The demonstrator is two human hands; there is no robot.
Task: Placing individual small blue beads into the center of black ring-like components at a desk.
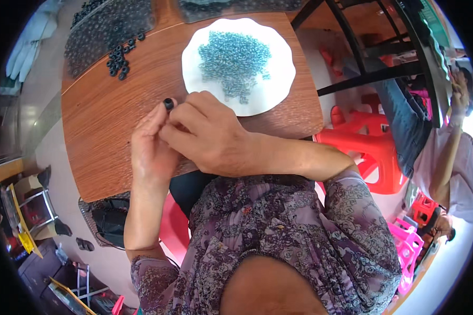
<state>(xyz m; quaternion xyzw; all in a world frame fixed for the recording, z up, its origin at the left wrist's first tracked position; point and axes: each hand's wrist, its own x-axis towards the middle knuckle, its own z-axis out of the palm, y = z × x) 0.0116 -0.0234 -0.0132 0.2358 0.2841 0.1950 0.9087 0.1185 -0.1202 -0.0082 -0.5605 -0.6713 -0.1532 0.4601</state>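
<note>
My left hand (153, 144) pinches a small black cylindrical piece with a hole in its end (168, 103) between its fingertips, above the table. My right hand (210, 134) is closed right beside it, fingers curled against the left hand. Whatever those right fingers hold is hidden or too small to name. Beyond the right hand, a white scalloped plate (194, 44) carries a heap of tiny shiny blue-grey ring-like pieces (234, 55). Several loose black pieces (118, 62) of the same look lie on the wood-grain table (97, 131), up and left of my hands.
Clear plastic sheeting or bags with many black pieces (105, 31) cover the far left table edge. A red plastic stool (373, 152) and a dark-framed table (373, 84) stand on the right. Another person (446, 163) sits there. A black mesh basket (105, 220) is below the table's left edge.
</note>
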